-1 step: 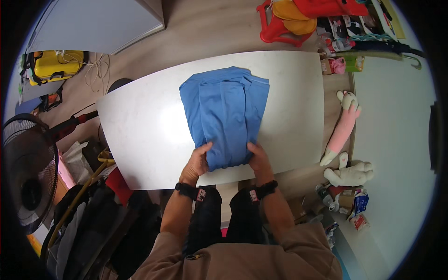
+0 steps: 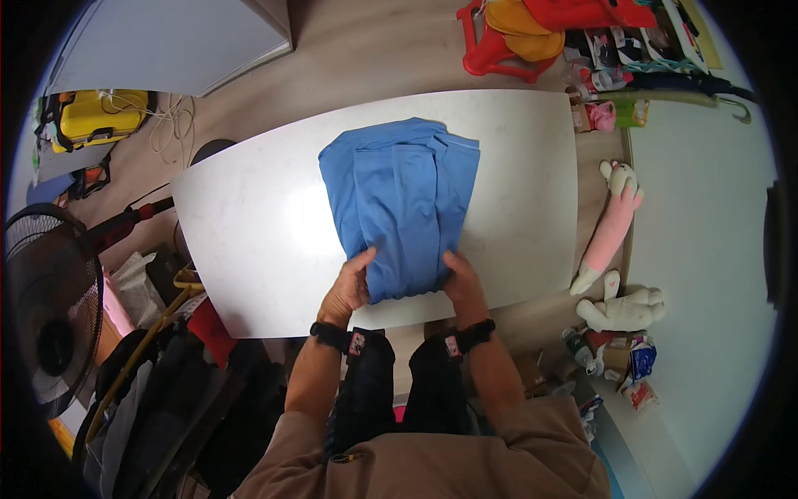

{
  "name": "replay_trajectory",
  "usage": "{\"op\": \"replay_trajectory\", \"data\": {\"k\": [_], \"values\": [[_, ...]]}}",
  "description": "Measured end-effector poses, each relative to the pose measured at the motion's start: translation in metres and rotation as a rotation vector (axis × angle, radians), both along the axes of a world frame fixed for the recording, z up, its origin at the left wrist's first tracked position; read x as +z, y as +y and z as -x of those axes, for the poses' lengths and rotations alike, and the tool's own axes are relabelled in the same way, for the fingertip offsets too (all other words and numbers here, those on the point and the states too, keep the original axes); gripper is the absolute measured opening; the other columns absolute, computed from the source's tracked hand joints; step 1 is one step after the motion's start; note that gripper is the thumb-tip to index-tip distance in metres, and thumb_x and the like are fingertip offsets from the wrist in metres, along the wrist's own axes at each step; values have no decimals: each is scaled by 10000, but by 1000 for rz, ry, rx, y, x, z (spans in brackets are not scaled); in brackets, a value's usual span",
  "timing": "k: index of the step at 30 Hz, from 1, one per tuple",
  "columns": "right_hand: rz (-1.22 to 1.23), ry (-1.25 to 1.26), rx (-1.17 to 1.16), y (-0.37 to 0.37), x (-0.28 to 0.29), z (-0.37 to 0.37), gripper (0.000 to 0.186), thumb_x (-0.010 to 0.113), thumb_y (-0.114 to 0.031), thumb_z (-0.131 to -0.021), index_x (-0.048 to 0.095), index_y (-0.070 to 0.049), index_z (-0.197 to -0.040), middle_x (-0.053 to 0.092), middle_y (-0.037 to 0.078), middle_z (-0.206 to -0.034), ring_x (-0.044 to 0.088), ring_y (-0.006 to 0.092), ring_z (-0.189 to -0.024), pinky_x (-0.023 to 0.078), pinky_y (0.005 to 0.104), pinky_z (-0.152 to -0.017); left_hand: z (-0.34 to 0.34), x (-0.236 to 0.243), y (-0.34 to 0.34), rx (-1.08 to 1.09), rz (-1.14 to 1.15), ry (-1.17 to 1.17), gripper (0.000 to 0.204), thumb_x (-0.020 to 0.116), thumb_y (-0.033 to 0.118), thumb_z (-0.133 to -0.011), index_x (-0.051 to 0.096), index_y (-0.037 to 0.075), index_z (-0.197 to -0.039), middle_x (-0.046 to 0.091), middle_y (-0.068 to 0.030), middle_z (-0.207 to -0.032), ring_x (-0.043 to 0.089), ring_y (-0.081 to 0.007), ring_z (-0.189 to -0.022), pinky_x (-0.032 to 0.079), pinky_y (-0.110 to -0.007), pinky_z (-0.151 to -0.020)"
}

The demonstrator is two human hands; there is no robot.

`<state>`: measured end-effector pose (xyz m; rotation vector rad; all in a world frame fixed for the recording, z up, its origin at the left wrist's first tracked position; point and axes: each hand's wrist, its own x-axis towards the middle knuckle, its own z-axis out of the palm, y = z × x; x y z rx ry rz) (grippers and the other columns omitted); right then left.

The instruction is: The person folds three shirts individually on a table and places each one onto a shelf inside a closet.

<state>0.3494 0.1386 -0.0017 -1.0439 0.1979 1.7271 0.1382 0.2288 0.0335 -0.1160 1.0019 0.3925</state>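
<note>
A folded piece of blue fabric lies on the white table, its layers squared off at the top and bunched along the near edge. My left hand grips that near edge at its left corner, thumb on top and fingers partly hidden. At the right corner my right hand holds the same fabric in the same way. Both wrists wear black bands.
A fan stands at left, with a yellow case behind. A red stool is beyond the table. Plush toys and assorted items lie to the right, dark clothing at lower left.
</note>
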Motion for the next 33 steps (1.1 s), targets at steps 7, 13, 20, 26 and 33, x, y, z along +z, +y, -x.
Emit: {"op": "replay_trajectory", "data": {"k": [7, 13, 20, 26, 33], "values": [[58, 49, -118, 46, 11, -7, 688, 615, -329, -883, 353, 37, -1404, 458, 157, -1397, 437, 310, -1282, 342, 454, -1077, 0, -25, 20, -530, -448, 289, 463, 611, 328, -894, 580, -14, -1204, 604, -159, -1206, 620, -259, -1019, 486, -362, -919], [-153, 35, -131, 47, -3, -12, 622, 589, -341, -919, 390, 30, -1377, 489, 150, -1364, 466, 301, -1252, 352, 449, -1072, -3, -32, 2, -393, -661, 357, 391, 641, 186, -849, 577, 0, -1187, 636, -105, -1116, 572, -252, -1066, 444, -357, -944], [51, 41, -175, 72, 3, -15, 641, 569, -348, -928, 351, 10, -1412, 476, 130, -1389, 463, 288, -1266, 337, 443, -1091, -26, 3, 43, 81, 31, 96, 719, 627, 492, -859, 418, 59, -1394, 497, -136, -1376, 484, -302, -1246, 392, -465, -1040], [-84, -16, -50, 81, 0, -18, 605, 570, -323, -924, 377, 6, -1394, 480, 136, -1384, 455, 279, -1278, 334, 423, -1102, -30, 6, 80, -36, 9, 20, 750, 601, 535, -868, 420, 27, -1388, 541, -165, -1331, 550, -293, -1189, 447, -435, -1002], [167, 98, -226, 93, 1, -17, 499, 561, -185, -911, 444, 28, -1346, 536, 138, -1323, 507, 280, -1226, 369, 403, -1082, -43, -11, 100, -75, 91, 151, 611, 545, 441, -933, 468, -10, -1339, 587, -171, -1268, 585, -292, -1141, 468, -406, -984]]}}
